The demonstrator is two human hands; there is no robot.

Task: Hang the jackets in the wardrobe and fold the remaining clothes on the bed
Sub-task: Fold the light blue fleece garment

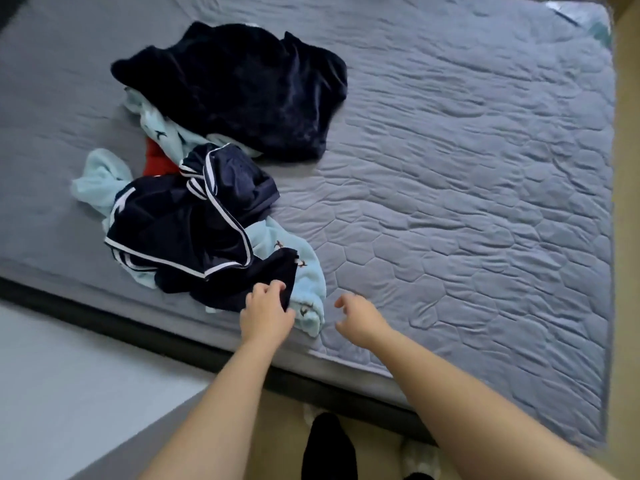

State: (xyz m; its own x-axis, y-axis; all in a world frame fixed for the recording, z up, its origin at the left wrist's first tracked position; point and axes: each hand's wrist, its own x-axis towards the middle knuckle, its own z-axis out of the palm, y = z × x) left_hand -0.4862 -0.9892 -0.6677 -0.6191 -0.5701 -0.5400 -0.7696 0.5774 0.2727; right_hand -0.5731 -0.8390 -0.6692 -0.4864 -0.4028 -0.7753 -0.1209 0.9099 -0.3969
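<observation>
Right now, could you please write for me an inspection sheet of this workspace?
Surface: grey quilted bed cover, wrinkled.
Job's things: dark navy plush garment, heaped at the far side; navy white-striped garment, crumpled over a pale blue bird-print garment; a red cloth shows between the heaps.
Clutter: nothing seen.
Hands: left hand grips the dark near edge of the pile, seemingly the striped garment; right hand hovers beside it, fingers loosely curled, holding nothing.
Cables: nothing seen.
Surroundings: dark bed frame; beige floor.
</observation>
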